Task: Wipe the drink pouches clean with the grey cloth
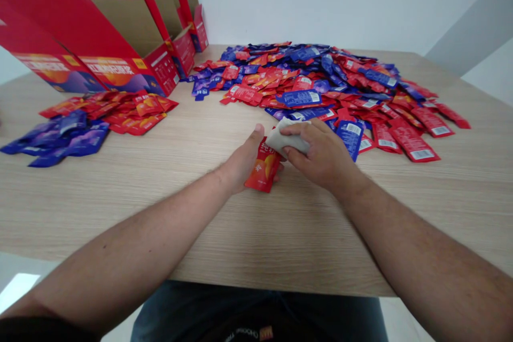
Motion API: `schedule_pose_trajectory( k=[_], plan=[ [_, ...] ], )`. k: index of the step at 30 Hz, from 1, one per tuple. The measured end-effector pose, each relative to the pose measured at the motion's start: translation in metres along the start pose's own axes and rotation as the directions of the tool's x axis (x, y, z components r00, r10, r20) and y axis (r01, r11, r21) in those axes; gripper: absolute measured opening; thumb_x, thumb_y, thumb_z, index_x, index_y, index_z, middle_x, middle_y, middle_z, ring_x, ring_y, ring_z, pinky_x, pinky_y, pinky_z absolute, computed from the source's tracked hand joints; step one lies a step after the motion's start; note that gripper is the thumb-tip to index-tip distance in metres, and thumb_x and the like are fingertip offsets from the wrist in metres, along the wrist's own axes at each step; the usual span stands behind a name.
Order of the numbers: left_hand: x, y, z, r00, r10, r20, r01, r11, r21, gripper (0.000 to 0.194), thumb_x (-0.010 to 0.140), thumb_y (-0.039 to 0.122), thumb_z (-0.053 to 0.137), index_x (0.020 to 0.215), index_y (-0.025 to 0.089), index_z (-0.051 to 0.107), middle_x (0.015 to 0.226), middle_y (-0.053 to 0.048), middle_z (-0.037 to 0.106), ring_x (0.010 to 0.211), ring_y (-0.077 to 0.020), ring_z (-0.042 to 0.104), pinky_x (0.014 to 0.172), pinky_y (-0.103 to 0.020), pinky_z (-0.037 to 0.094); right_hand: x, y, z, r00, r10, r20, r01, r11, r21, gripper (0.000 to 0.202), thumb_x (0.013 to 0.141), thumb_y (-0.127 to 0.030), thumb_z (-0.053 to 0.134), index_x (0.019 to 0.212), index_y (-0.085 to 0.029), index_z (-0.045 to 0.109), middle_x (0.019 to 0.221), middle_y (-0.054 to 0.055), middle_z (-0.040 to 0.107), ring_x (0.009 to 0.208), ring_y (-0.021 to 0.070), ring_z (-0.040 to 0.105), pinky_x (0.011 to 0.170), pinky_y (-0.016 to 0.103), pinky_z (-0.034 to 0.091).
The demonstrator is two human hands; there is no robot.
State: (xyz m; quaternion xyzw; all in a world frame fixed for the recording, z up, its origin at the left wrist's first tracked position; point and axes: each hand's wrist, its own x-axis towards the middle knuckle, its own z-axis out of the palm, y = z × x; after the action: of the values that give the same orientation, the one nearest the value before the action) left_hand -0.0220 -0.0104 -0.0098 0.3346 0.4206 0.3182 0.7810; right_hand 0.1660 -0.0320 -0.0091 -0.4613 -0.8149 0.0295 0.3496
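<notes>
My left hand (242, 164) is closed around a red sachet (263, 170) with an orange fruit print, its thumb along the upper left edge and its fingertips showing at the right side. A folded pale cloth (287, 139) is gripped in my right hand (320, 152) and lies against the sachet's upper end. Both hands are above the table near its middle, just in front of a large heap of red and blue sachets (300, 97).
Open red cardboard boxes (116, 72) stand at the back left. Before them lie a red sachet pile (138, 112) and a blue sachet pile (66, 139). The wooden table (280, 246) ends close to my lap, with a white wall (320, 0) behind.
</notes>
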Motion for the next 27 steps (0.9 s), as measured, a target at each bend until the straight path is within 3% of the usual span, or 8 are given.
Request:
schedule_pose_trajectory(
  k=[5, 9, 14, 18, 23, 27],
  plan=[
    [-0.0002, -0.0011, -0.0004, 0.999, 0.035, 0.037, -0.032, 0.997, -0.074, 0.067, 0.111, 0.064, 0.029, 0.106, 0.015, 0.074, 0.069, -0.007, 0.072, 0.050, -0.0186, 0.068, 0.049, -0.029, 0.058, -0.0004, -0.0015, 0.0004, 0.995, -0.051, 0.091, 0.048, 0.998, 0.036, 0.036, 0.092, -0.025, 0.069, 0.127, -0.022, 0.076, 0.113, 0.013, 0.072, 0.103, 0.0328, 0.069, 0.090, 0.047, 0.056],
    [-0.0008, -0.0002, -0.0014, 1.000, 0.004, 0.016, -0.003, 0.998, -0.062, 0.072, 0.110, 0.067, 0.030, 0.102, 0.012, 0.075, 0.071, -0.009, 0.073, 0.052, -0.0194, 0.070, 0.050, -0.029, 0.059, 0.0011, 0.0012, -0.0002, 1.000, 0.002, 0.009, -0.002, 1.000, 0.013, 0.038, 0.090, -0.022, 0.068, 0.127, -0.017, 0.075, 0.111, 0.014, 0.074, 0.106, 0.0327, 0.069, 0.093, 0.047, 0.056],
    [-0.0003, -0.0009, -0.0016, 0.999, 0.034, 0.038, -0.031, 0.997, -0.072, 0.068, 0.111, 0.065, 0.030, 0.106, 0.014, 0.075, 0.069, -0.007, 0.072, 0.049, -0.0171, 0.067, 0.049, -0.026, 0.057, -0.0004, -0.0016, 0.0002, 0.995, -0.053, 0.085, 0.049, 0.998, 0.045, 0.037, 0.091, -0.025, 0.069, 0.128, -0.022, 0.075, 0.113, 0.013, 0.071, 0.104, 0.0316, 0.069, 0.091, 0.046, 0.057],
    [-0.0007, 0.0004, -0.0008, 1.000, 0.009, 0.022, -0.008, 0.999, -0.036, 0.073, 0.111, 0.066, 0.026, 0.101, 0.013, 0.074, 0.068, -0.008, 0.072, 0.048, -0.0186, 0.067, 0.049, -0.030, 0.058, 0.0000, 0.0000, 0.0006, 1.000, 0.019, 0.013, -0.019, 1.000, 0.011, 0.038, 0.089, -0.021, 0.069, 0.128, -0.020, 0.074, 0.114, 0.012, 0.075, 0.107, 0.0322, 0.069, 0.096, 0.047, 0.055],
    [0.0003, -0.0010, -0.0017, 0.999, 0.035, 0.034, -0.033, 0.998, -0.058, 0.067, 0.110, 0.067, 0.032, 0.104, 0.014, 0.073, 0.067, -0.006, 0.070, 0.048, -0.0170, 0.067, 0.049, -0.027, 0.057, 0.0003, -0.0002, 0.0019, 0.996, -0.027, 0.087, 0.023, 0.999, 0.044, 0.037, 0.091, -0.026, 0.069, 0.128, -0.023, 0.075, 0.113, 0.011, 0.072, 0.103, 0.0313, 0.069, 0.091, 0.046, 0.056],
    [0.0025, -0.0030, -0.0055, 0.999, 0.022, 0.043, -0.018, 0.996, -0.089, 0.070, 0.109, 0.069, 0.034, 0.098, 0.013, 0.073, 0.072, -0.009, 0.074, 0.052, -0.0191, 0.069, 0.050, -0.030, 0.059, 0.0017, 0.0022, 0.0010, 0.999, 0.035, 0.019, -0.036, 0.999, 0.026, 0.038, 0.089, -0.022, 0.068, 0.126, -0.021, 0.074, 0.117, 0.012, 0.076, 0.111, 0.0332, 0.068, 0.099, 0.049, 0.054]
  ],
)
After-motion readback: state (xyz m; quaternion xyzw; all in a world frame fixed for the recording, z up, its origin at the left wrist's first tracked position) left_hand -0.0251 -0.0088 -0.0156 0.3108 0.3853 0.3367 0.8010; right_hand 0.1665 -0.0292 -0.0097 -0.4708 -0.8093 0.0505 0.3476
